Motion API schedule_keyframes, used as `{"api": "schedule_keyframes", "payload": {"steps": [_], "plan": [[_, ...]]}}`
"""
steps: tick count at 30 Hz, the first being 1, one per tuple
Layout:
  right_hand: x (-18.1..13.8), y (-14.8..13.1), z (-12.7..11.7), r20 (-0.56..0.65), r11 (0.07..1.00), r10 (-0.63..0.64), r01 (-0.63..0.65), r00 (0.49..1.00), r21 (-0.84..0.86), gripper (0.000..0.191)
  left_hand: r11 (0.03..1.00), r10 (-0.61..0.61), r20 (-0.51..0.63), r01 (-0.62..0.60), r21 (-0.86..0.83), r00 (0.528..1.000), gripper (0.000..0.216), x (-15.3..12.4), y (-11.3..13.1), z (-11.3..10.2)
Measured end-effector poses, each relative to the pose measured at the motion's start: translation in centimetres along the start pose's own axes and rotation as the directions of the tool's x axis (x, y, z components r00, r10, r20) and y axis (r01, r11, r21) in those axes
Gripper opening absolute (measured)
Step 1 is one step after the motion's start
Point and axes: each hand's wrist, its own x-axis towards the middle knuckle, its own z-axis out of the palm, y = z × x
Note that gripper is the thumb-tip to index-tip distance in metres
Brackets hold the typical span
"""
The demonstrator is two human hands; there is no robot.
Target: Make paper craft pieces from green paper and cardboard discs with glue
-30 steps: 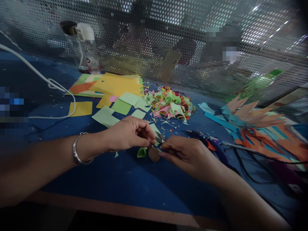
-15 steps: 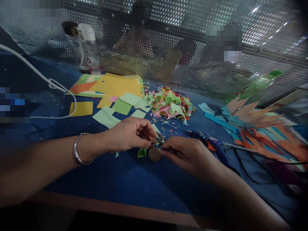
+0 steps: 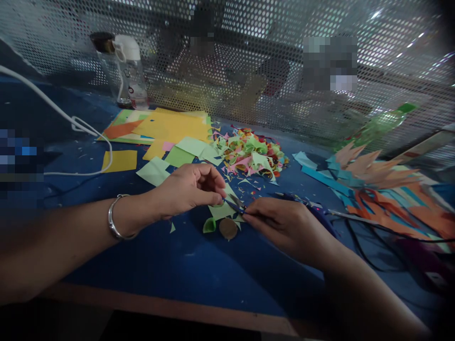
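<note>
The right hand pinches 1 slim blue item, which reaches the fingertips of the left hand; I cannot tell whether that grip holds it. Below, 1 brown disc and 1 green curled paper sit on the table.

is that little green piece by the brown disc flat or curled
Curled: the green piece cups around a darker hollow.
</note>
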Motion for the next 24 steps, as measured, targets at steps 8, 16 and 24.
{"api": "schedule_keyframes", "payload": {"steps": [8, 16, 24], "plan": [[0.3, 1.3, -1.0, 0.068, 0.95, 0.247, -0.228, 0.966, -0.212, 0.027, 0.999, -0.047, -0.054, 0.047, -0.01, 0.997, 0.029, 0.6, -0.8, -0.6], [0.5, 1.7, -0.8, 0.074, 0.806, 0.484, -0.411, 0.872, -0.426, 0.028, 0.995, -0.082, -0.013, 0.081, -0.056, 0.997, 0.033, 0.6, -1.0, -0.2], [0.6, 1.2, -0.6, -0.044, 0.866, 0.394, -0.387, 0.918, -0.317, 0.021, 0.986, -0.125, 0.008, 0.125, -0.113, 0.992, 0.037, 0.3, -1.0, -0.1]]}}
